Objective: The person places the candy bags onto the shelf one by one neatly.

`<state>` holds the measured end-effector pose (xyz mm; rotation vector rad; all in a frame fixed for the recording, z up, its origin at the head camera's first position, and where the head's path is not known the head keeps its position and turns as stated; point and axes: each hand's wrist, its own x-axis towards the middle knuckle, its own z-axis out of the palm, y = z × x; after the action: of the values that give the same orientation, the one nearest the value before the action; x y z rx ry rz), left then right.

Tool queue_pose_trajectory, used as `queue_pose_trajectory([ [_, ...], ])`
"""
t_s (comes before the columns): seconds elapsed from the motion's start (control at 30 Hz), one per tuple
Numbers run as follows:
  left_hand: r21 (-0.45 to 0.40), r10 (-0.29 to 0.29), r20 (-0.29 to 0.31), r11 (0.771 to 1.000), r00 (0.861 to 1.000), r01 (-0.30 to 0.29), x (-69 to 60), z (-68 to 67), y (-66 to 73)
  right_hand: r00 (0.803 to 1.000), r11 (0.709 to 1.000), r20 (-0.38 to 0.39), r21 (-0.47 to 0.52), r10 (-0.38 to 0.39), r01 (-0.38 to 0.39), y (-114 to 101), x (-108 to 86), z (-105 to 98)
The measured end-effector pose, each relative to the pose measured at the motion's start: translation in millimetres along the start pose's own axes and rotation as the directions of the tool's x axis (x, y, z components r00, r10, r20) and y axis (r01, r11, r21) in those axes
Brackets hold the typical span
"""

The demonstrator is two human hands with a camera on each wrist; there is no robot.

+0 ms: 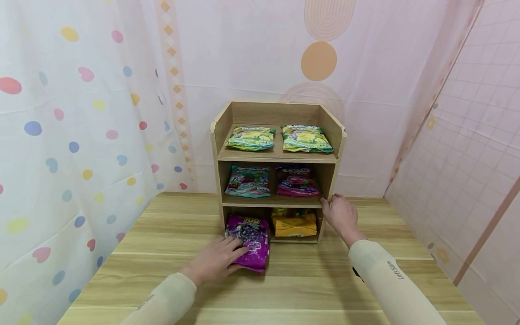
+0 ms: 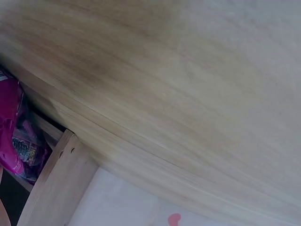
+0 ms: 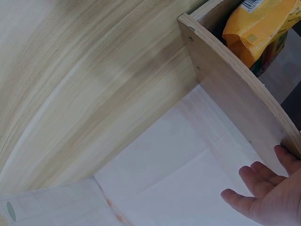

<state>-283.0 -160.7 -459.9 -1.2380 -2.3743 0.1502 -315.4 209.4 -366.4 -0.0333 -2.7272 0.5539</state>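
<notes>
A purple candy bag (image 1: 255,241) with a grape picture juts out, tilted, from the bottom left compartment of a small wooden shelf (image 1: 278,157). My left hand (image 1: 217,257) grips its lower left side, fingers over the front; the thumb is partly hidden. In the left wrist view the purple bag (image 2: 9,125) shows at the left edge, and the hand is almost wholly out of sight. My right hand (image 1: 341,215) touches the front edge of the shelf's right side panel (image 3: 235,80). In the right wrist view, the right hand's fingers (image 3: 256,181) are loosely spread, one tip against the panel.
Yellow-green candy bags (image 1: 251,138) lie on the top tier. A teal bag (image 1: 248,182) and a dark purple-red bag (image 1: 298,181) lie in the middle. An orange-yellow bag (image 1: 295,225) sits bottom right. The shelf stands on a wooden table (image 1: 308,289) before patterned curtains.
</notes>
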Motion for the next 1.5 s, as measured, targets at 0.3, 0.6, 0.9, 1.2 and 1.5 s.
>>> queue_pose_trajectory([
  [0.3,0.059,-0.009,-0.064,0.998,0.998,0.012,8.9,0.7,1.6,1.0,1.0,-0.007,-0.006,-0.005,0.005,1,1.2,0],
  [0.6,0.022,-0.162,-0.007,0.987,0.987,0.162,26.3,-1.7,5.0,1.0,1.0,-0.009,0.0,-0.004,0.004,1,0.6,1],
  [0.9,0.059,-0.235,-0.022,0.97,0.972,0.236,40.1,-1.5,6.1,1.0,1.0,0.0,0.005,0.014,-0.014,0,-0.2,3],
  [1.2,0.075,-0.191,-0.055,0.978,0.98,0.195,33.2,1.8,10.2,1.0,1.0,-0.018,0.0,0.006,-0.006,0,0.3,3],
  [1.5,0.2,0.127,-0.202,0.976,0.971,-0.086,21.3,-1.1,15.2,1.0,1.0,-0.015,0.018,0.026,-0.026,-1,0.9,0],
])
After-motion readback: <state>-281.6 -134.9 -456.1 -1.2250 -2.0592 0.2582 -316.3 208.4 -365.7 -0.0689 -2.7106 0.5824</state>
